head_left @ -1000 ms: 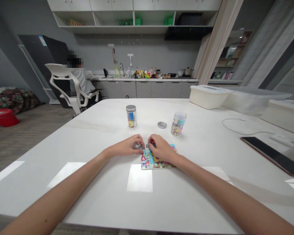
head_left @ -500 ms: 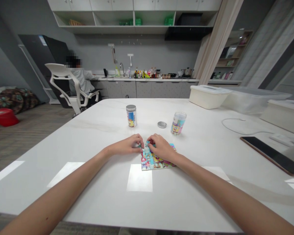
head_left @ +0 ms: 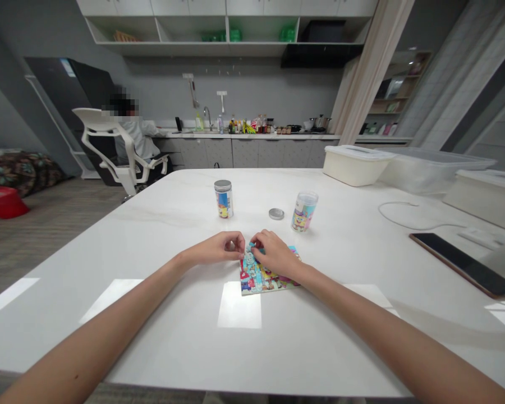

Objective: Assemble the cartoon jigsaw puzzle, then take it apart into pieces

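A colourful cartoon jigsaw puzzle point(head_left: 252, 280) lies flat on the white table in front of me. At its upper left edge, my left hand point(head_left: 225, 247) is closed, thumb and forefinger pinched together; whatever they hold is too small to make out. My right hand point(head_left: 275, 255) rests over the puzzle's upper part, covering much of its right side. Its thumb and fingers are closed on a small light-blue puzzle piece point(head_left: 251, 246). Beyond the hands stand a lidded cartoon jar point(head_left: 223, 200) and, to the right, a lidless clear jar point(head_left: 304, 212). A round metal lid point(head_left: 276, 214) lies between them.
A phone point(head_left: 463, 264) lies at the right, near a white cable point(head_left: 404, 224). Storage boxes point(head_left: 356, 166) stand along the table's far right. Beyond the table, a person point(head_left: 137, 137) sits in a white chair at the left, by a kitchen counter point(head_left: 256, 136).
My left fingers have drawn closer together at the puzzle's edge. The right hand stays at nearly the same spot on the puzzle. The whole view has shifted slightly.
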Demonstrator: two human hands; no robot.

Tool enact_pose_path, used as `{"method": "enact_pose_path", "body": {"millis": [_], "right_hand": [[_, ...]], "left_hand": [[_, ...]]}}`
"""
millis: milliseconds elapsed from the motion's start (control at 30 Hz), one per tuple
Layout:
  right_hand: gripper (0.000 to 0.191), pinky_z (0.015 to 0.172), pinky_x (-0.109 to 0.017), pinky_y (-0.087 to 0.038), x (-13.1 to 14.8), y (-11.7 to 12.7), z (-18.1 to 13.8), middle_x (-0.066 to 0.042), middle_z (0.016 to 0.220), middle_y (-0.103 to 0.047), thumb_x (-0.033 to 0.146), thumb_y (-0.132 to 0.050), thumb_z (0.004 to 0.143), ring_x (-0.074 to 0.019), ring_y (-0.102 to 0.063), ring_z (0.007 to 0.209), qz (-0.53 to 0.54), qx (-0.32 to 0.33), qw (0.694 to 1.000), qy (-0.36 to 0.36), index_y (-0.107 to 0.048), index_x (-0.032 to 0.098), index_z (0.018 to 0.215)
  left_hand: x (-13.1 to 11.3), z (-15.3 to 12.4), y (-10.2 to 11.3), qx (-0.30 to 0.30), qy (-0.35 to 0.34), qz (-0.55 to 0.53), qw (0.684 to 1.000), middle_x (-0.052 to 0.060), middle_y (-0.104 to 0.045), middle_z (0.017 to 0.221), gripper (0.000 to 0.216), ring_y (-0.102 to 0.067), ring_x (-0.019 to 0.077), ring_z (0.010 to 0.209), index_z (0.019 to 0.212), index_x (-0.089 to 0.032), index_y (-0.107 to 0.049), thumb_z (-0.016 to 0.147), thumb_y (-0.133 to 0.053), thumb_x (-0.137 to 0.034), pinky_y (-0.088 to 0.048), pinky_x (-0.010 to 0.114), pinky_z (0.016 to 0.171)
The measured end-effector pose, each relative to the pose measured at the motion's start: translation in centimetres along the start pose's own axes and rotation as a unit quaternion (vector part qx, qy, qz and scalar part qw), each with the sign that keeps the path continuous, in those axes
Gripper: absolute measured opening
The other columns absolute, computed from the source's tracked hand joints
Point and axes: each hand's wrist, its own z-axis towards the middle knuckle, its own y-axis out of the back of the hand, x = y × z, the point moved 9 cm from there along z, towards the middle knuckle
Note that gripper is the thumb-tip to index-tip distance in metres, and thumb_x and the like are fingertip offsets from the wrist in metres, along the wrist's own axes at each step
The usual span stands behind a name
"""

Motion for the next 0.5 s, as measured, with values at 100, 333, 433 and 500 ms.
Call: {"method": "enact_pose_path", "body": {"millis": [100,333,433,500], "right_hand": [[0.009,0.079,-0.03,-0.043,-0.01,0.03,0.02,-0.005,0.088,-0.058,0.015,-0.057,0.085,-0.018,-0.053,0.085,-0.002,-0.002,1.0,0.0,-0.06,0.015,0.093],[0.006,0.079,-0.03,-0.043,0.09,0.07,0.03,-0.005,0.089,-0.058,0.016,-0.057,0.085,-0.0179,-0.053,0.085,-0.006,-0.001,1.0,0.001,-0.06,0.016,0.091],[0.008,0.077,-0.03,-0.043,0.06,0.16,0.0,-0.004,0.088,-0.058,0.015,-0.057,0.084,-0.0178,-0.053,0.084,0.0,-0.006,1.0,-0.001,-0.058,0.016,0.092],[0.013,0.076,-0.03,-0.043,-0.02,0.22,-0.03,-0.004,0.087,-0.058,0.014,-0.056,0.084,-0.0176,-0.053,0.084,0.007,-0.009,1.0,-0.003,-0.057,0.017,0.096]], "left_hand": [[-0.22,0.03,-0.1,0.0,-0.01,-0.037,0.999,-0.001,-0.058,0.074,0.026,-0.048,0.011,0.064,0.084,-0.017,-0.053,0.079,-0.066,-0.039,-0.038,0.023,0.059],[-0.48,0.02,-0.32,0.002,-0.016,-0.072,0.997,-0.003,-0.056,0.071,0.022,-0.05,0.0102,0.064,0.084,-0.017,-0.051,0.078,-0.067,-0.032,-0.038,0.023,0.059],[-0.46,0.02,-0.49,0.013,-0.023,-0.106,0.994,-0.002,-0.057,0.076,0.023,-0.054,0.0114,0.069,0.084,-0.017,-0.05,0.077,-0.067,-0.031,-0.042,0.025,0.063],[-0.45,0.04,-0.58,0.019,-0.028,-0.119,0.992,-0.001,-0.058,0.078,0.024,-0.055,0.0121,0.071,0.084,-0.017,-0.05,0.077,-0.068,-0.033,-0.043,0.025,0.065]]}}
